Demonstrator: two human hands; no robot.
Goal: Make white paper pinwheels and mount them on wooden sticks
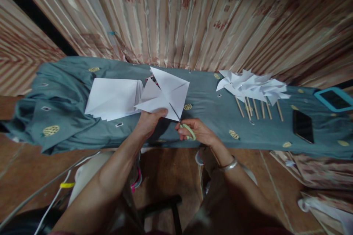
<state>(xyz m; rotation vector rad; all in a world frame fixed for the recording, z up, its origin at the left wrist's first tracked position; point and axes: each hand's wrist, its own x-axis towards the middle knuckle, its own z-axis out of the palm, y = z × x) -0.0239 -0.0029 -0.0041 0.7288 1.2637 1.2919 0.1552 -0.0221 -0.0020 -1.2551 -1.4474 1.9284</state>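
Observation:
My left hand [152, 120] grips the lower edge of a white paper square [171, 87], thumb on top. Slits run in from its corners, and one flap on the left stands apart from the rest. In my right hand [199, 129] is a pair of scissors with pale green handles [189, 131]. Their blades lie at the paper's lower right corner, pointing toward its middle. Beside the left hand rests a stack of white paper sheets [113, 97]. Part of a small dark and pink item behind the held paper is hidden.
Several white paper pinwheels [253, 86] on wooden sticks lie at the right. Farther right are a black phone [303, 126] and a blue-framed tablet [335, 99]. A green cloth [204, 137] covers the narrow table. Pleated curtains [176, 18] hang behind; a white cable [59, 191] runs at lower left.

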